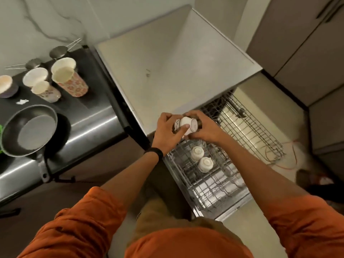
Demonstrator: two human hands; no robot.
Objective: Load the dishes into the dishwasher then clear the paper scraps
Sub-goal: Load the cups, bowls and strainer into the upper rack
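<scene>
Curling fingers round a blurred white cup, left hand and right hand partly hide it.

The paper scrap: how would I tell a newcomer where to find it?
Look at the dark counter left of the open dishwasher. Just beyond the black frying pan lies the paper scrap: small, white and flat, unlike the tall cups behind it.

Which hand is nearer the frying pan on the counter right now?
Left. The frying pan lies on the counter off to the left of both. The left hand grips the white cup on the pan's side; the right hand grips it on the far side.
</scene>
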